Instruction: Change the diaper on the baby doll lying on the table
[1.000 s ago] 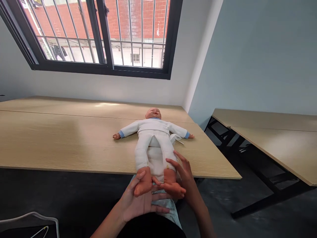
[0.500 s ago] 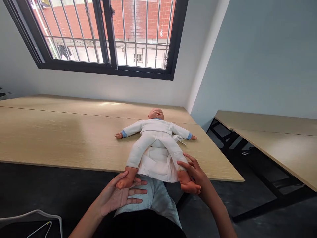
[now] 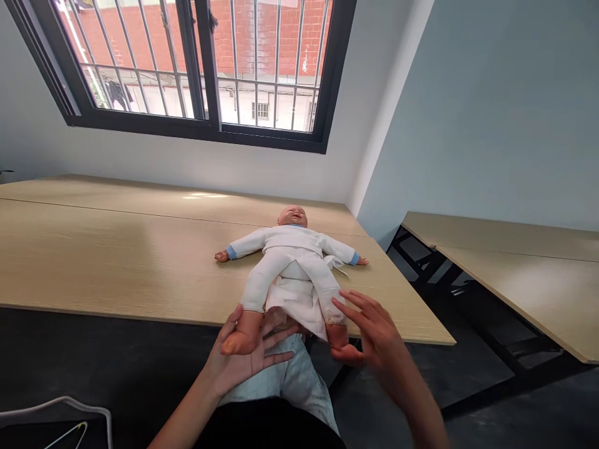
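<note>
A baby doll (image 3: pixel 279 242) in a white top with blue cuffs lies on its back on the wooden table (image 3: pixel 93 262), bare feet past the front edge. Between its legs a white diaper (image 3: pixel 294 296) is spread, its near edge hanging over and bent up on the left. My left hand (image 3: pixel 238 368) is palm up beneath the doll's left-side foot, thumb beside the ankle. Its fingers stretch apart, partly hidden under the diaper. My right hand (image 3: pixel 374 324) hovers beside the doll's right-side leg, fingers spread; whether a fingertip touches the leg I cannot tell.
A second table (image 3: pixel 528 274) stands to the right, across a gap. Behind the doll are a wall and a barred window (image 3: pixel 196 68). At the lower left is a hanger-like white frame (image 3: pixel 70 405). My lap (image 3: pixel 281 380) is just under the table edge.
My left hand has moved right, farther under the diaper, whose near edge now bends up. My right hand has drawn back slightly from the leg, and the right-side foot has shifted left.
</note>
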`<state>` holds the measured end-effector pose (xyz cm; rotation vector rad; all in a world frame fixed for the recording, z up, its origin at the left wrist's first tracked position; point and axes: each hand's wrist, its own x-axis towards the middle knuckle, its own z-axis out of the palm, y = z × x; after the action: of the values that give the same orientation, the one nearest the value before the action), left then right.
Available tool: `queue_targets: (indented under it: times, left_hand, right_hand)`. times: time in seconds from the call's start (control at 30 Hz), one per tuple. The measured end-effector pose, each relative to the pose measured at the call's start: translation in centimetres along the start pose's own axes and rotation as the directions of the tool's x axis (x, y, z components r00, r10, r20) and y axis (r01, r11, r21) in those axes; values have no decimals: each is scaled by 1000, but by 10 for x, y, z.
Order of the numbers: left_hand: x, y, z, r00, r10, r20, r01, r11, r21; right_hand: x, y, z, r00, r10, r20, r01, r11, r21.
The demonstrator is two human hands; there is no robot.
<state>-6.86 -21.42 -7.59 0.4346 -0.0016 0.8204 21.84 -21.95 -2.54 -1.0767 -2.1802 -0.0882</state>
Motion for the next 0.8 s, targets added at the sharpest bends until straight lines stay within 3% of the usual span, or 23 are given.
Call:
queue_targets:
  times: [0.03, 0.07, 0.13, 0.27, 0.33, 0.47, 0.67, 0.73, 0.8]
  left_hand:
    - [3, 0, 2, 1000, 19, -8, -19, 1000, -3]
    - [6, -1, 3, 999, 33, -14, -33, 999, -3]
    - [10, -1, 8, 998, 52, -36, -52, 999, -7]
    - [19, 0, 18, 973, 76, -219, -85, 996, -31]
    - [22, 0, 25, 922, 112, -372, -129, 991, -21]
    - [27, 0, 36, 799, 170, -577, -191, 981, 25]
    - [21, 2, 37, 771, 155, -618, -69, 985, 161]
    - [17, 2, 39, 767, 187, -614, -46, 970, 238]
    - [15, 1, 41, 768, 200, -608, -34, 961, 273]
  right_hand:
    - [5, -16, 4, 999, 25, -48, -23, 999, 44]
    - [9, -32, 11, 995, 81, -50, -77, 994, 74]
    - [18, -56, 31, 997, 78, -11, -78, 996, 52]
    - [37, -72, 69, 966, 158, -203, -179, 980, -90]
    - [48, -74, 75, 948, 118, -296, -170, 973, -157]
    - [65, -84, 68, 935, -106, -339, 23, 971, -238]
    - [98, -74, 42, 899, -329, -288, 226, 914, -337]
    - [122, -62, 35, 896, -405, -180, 310, 864, -397]
    - [154, -45, 32, 926, -378, 17, 356, 855, -377]
